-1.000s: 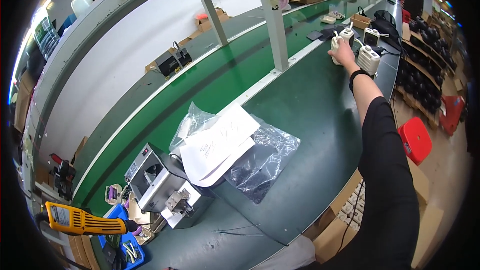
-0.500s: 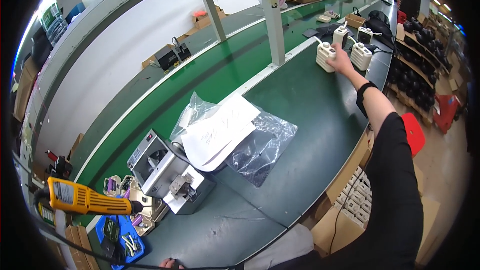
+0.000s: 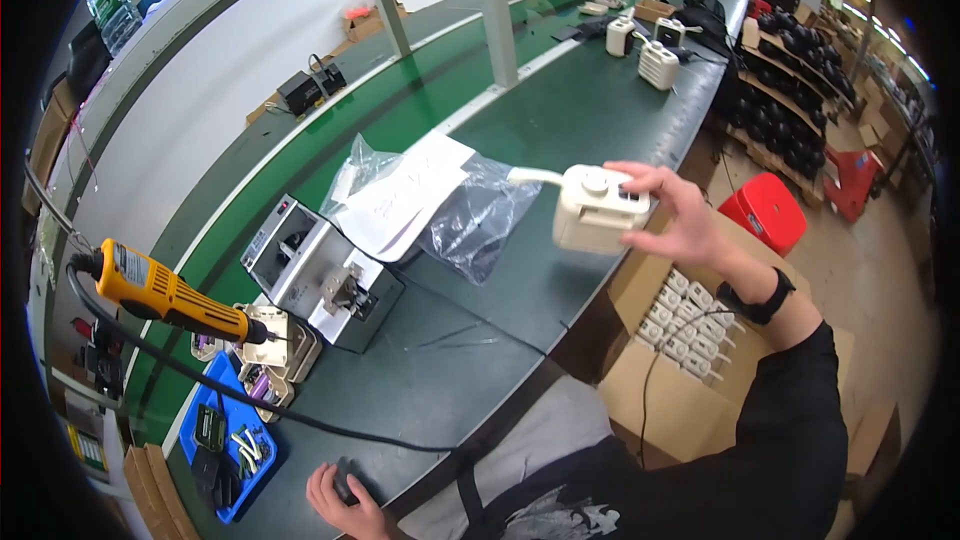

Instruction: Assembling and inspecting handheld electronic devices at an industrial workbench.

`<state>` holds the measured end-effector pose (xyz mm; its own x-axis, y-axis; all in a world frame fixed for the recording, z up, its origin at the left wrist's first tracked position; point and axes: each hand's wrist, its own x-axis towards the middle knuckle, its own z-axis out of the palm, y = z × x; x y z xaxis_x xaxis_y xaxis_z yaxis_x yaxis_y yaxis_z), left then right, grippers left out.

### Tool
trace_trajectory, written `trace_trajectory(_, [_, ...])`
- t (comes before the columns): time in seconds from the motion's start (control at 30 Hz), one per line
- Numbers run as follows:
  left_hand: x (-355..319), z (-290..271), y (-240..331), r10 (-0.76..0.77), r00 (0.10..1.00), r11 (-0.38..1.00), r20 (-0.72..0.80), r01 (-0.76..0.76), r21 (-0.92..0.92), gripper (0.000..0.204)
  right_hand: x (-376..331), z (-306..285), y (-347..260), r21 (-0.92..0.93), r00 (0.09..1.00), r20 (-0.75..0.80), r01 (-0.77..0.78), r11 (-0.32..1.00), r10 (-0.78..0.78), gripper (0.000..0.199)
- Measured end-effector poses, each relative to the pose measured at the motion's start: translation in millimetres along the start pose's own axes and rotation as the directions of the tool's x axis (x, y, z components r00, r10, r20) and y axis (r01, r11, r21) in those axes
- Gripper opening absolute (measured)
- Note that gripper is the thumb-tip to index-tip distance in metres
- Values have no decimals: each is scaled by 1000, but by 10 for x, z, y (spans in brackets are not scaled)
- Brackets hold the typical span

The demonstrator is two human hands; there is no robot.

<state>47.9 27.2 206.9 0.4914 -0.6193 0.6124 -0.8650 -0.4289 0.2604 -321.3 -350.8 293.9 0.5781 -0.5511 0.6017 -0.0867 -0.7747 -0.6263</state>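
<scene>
A cream boxy device [image 3: 600,225] with a round knob on top and a pale strap at its side is in my right hand [image 3: 685,215], thumb and fingers gripping its right end above the bench's front edge. My left hand [image 3: 345,508] rests at the near edge of the dark green bench [image 3: 480,360], fingers curled around a small dark thing I cannot make out. Close by is a blue tray [image 3: 232,485] with black parts and white strips. A yellow electric screwdriver [image 3: 170,290] hangs above opened cream housings [image 3: 285,345]. Similar cream devices [image 3: 657,67] stand far along the bench.
A grey metal screw feeder [image 3: 325,280] sits beside paper sheets [image 3: 410,195] and a clear plastic bag [image 3: 480,220]. A black cable [image 3: 300,425] crosses near my left hand. Below the bench at right stand a carton [image 3: 640,390] of cream devices and a red stool [image 3: 765,212].
My right hand has lifted one cream device from the far group and brought it nearer. My left hand has come further into view. The whole view has shifted.
</scene>
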Motion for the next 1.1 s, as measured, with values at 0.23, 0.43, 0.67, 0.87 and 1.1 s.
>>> trace_trajectory(0.23, [-403,-62,-2,137,979,902,-148,-186,-389,21,-727,762,-806,508,982,148,-175,843,114,51])
trace_trajectory(0.43, [-370,-83,737,386,853,600,351,57,-798,77,-1002,1297,-1143,421,952,305,-125,898,-11,44])
trace_trajectory(0.67, [-645,65,693,368,706,202,605,575,-793,104,-1138,1810,-1327,560,904,386,-71,826,-183,44])
trace_trajectory(0.87, [-644,35,635,372,720,253,586,529,-810,90,-1194,1945,-1302,548,907,358,-13,836,-220,38])
trace_trajectory(1.1, [-604,76,614,376,733,234,567,516,-824,85,-1222,2015,-1264,529,904,357,13,848,-236,41])
